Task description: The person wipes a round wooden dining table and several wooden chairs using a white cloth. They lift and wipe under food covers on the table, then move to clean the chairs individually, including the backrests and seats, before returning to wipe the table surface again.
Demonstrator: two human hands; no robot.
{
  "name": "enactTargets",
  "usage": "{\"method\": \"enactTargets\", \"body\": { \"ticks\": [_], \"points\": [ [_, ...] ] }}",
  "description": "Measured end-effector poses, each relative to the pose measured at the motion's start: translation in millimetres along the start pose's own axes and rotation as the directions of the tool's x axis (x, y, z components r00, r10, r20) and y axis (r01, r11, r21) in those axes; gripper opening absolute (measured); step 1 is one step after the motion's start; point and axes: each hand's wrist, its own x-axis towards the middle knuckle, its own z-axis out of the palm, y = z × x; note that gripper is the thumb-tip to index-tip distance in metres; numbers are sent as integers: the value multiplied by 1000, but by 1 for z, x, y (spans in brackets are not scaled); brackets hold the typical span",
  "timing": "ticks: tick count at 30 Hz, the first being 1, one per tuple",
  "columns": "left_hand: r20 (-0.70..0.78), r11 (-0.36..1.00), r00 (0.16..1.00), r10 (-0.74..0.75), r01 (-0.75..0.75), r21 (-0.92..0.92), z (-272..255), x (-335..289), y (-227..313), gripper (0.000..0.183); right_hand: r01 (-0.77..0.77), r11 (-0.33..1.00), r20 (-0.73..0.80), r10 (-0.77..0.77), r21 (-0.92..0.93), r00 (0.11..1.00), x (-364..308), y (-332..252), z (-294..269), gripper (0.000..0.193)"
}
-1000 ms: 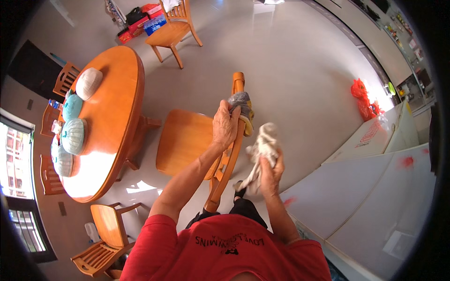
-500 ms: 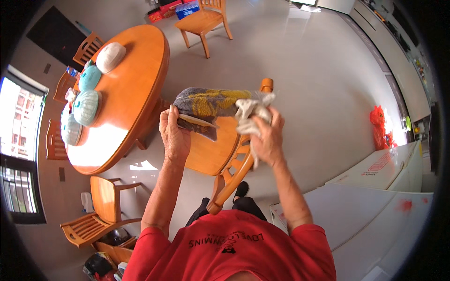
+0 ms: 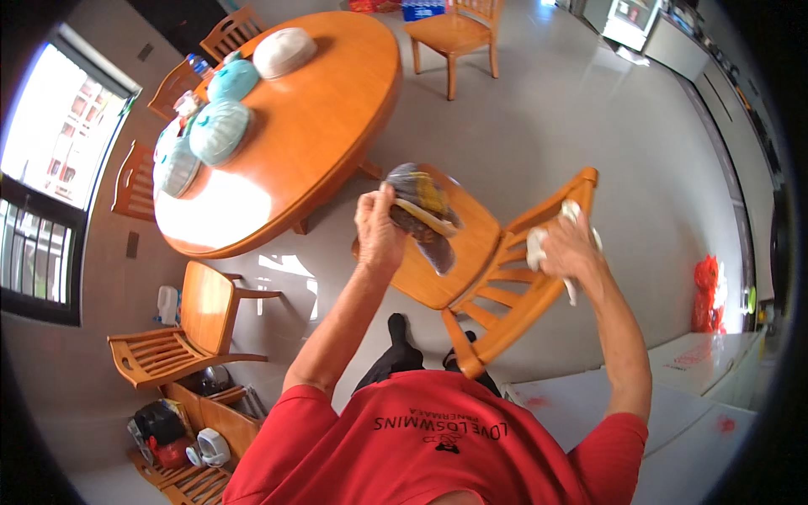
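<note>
A grey and yellow patterned, fuzzy folded cloth (image 3: 423, 198) with a pale edge is in my left hand (image 3: 379, 234), its fingers closed on it above the seat of a wooden chair (image 3: 459, 236). Its lower part hangs down over the seat. My right hand (image 3: 574, 250) is wrapped round a crumpled off-white rag (image 3: 536, 244) at the top rail of the same chair's slatted back. A tail of the rag dangles below the hand. Whether the rag presses on the rail is hard to make out.
A round wooden table (image 3: 316, 109) stands at the far left, bearing several domed food covers (image 3: 220, 132). Another chair (image 3: 206, 311) is at the left, one more (image 3: 454, 38) at the back. White cabinets (image 3: 690, 404) stand at the right, near a red plastic bag (image 3: 707, 295).
My right hand with the rag has moved right, away from the patterned cloth, to the chair back. The patterned cloth now hangs bunched from my left hand. The view has shifted.
</note>
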Motion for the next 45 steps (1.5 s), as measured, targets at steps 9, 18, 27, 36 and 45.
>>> {"method": "enactTargets", "body": {
  "ticks": [9, 18, 27, 36, 45],
  "points": [
    [24, 996, 998, -56, 58, -74, -65, 98, 66, 20, 115, 976, 42, -125, 186, 991, -55, -94, 0, 23],
    [16, 993, 994, 112, -112, 27, -121, 209, 128, 19, -436, 818, -477, 574, 376, 665, -37, -89, 12, 34],
    [-10, 738, 840, 542, -470, 485, -243, 342, 162, 30, -219, 833, -456, 476, 508, 752, -72, -121, 21, 34],
    [302, -81, 753, 585, -317, 945, -250, 309, 104, 50, -173, 960, -75, 194, 220, 978, -74, -130, 0, 22],
    [353, 790, 778, -520, 281, 545, -68, 51, -37, 20, -564, 819, -428, 475, -102, 769, 2, -56, 22, 33]
  ]
}}
